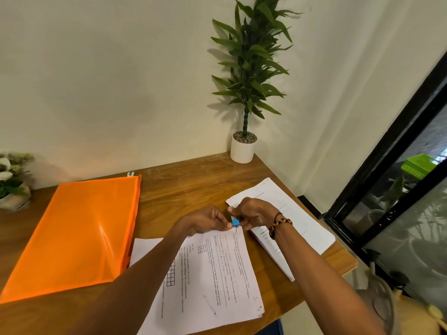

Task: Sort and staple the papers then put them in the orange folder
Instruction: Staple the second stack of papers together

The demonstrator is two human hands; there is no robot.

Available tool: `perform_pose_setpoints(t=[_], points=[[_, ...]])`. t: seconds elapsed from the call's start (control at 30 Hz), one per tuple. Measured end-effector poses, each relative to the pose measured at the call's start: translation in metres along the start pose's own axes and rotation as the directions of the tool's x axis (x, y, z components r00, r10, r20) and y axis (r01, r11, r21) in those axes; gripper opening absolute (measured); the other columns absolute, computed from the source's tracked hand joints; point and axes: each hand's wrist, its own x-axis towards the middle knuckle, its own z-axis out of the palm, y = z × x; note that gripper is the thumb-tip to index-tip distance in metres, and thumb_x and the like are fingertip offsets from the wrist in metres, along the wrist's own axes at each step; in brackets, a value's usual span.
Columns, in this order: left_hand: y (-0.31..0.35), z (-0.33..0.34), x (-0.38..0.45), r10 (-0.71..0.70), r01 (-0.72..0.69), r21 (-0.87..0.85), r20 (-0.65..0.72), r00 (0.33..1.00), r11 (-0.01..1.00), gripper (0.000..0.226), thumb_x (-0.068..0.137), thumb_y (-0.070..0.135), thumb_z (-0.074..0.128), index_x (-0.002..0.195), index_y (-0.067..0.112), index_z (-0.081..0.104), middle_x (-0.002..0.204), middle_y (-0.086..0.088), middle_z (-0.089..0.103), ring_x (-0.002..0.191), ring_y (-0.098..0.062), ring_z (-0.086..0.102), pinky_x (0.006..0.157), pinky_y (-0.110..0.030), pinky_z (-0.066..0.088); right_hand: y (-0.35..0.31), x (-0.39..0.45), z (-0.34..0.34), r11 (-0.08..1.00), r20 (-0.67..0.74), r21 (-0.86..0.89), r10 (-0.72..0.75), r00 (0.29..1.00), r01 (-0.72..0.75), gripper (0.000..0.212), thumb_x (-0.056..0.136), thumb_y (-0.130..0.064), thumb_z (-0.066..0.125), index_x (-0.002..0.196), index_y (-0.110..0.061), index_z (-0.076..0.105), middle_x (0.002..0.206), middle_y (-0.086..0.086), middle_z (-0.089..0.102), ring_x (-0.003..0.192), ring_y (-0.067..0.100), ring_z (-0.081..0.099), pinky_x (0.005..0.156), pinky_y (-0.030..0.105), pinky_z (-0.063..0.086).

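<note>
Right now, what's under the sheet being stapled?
Under the printed sheet lies another white sheet, its corner showing at left, on the wooden table. The top sheet and left forearm hide the rest.

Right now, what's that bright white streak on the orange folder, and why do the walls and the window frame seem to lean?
Head view: the streak is glare, room light bouncing off the glossy orange plastic folder. The wide-angle lens bends the edges, so the black window frame slants. The tall green potted plant casts a soft shadow on the cream wall. Print on the white stapled papers is too blurred to read.
</note>
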Motion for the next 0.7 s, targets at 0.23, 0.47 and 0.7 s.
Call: perform_pose_setpoints(t=[0.23, 0.47, 0.7], points=[[0.004, 0.001, 0.007, -0.045, 0.042, 0.062, 0.048, 0.998, 0.997, 0.019, 0.088, 0.031, 0.077, 0.102, 0.017, 0.081, 0.101, -0.006, 0.079, 0.092, -0.025, 0.070, 0.080, -0.035, 0.047, 0.003, -0.007, -0.001, 0.997, -0.029, 0.048, 0.055, 0.998, -0.054, 0.039, 0.097, -0.024, 0.066, 0.124, 0.003, 0.058, 0.117, 0.022, 0.070, 0.086, 0.030, 0.073, 0.055, 0.032, 0.060], [0.008, 0.001, 0.009, -0.065, 0.056, 0.075, 0.114, 0.991, 0.996, 0.026, 0.088, 0.033, 0.077, 0.107, 0.015, 0.079, 0.105, -0.008, 0.078, 0.107, -0.038, 0.071, 0.081, -0.035, 0.051, 0.004, -0.014, -0.002, 0.993, -0.041, 0.092, 0.077, 0.996, -0.073, 0.025, 0.098, -0.023, 0.065, 0.108, 0.000, 0.062, 0.113, 0.020, 0.067, 0.078, 0.027, 0.070, 0.049, 0.030, 0.058], [0.012, 0.004, 0.005, -0.057, 0.053, 0.035, 0.115, 0.992, 0.998, 0.023, 0.087, 0.035, 0.077, 0.103, 0.019, 0.080, 0.104, -0.007, 0.079, 0.099, -0.032, 0.072, 0.075, -0.030, 0.051, 0.007, -0.015, -0.005, 0.976, -0.001, 0.198, 0.094, 0.996, -0.092, 0.023, 0.097, -0.019, 0.065, 0.107, 0.000, 0.056, 0.128, 0.022, 0.064, 0.107, 0.036, 0.069, 0.083, 0.043, 0.062]])
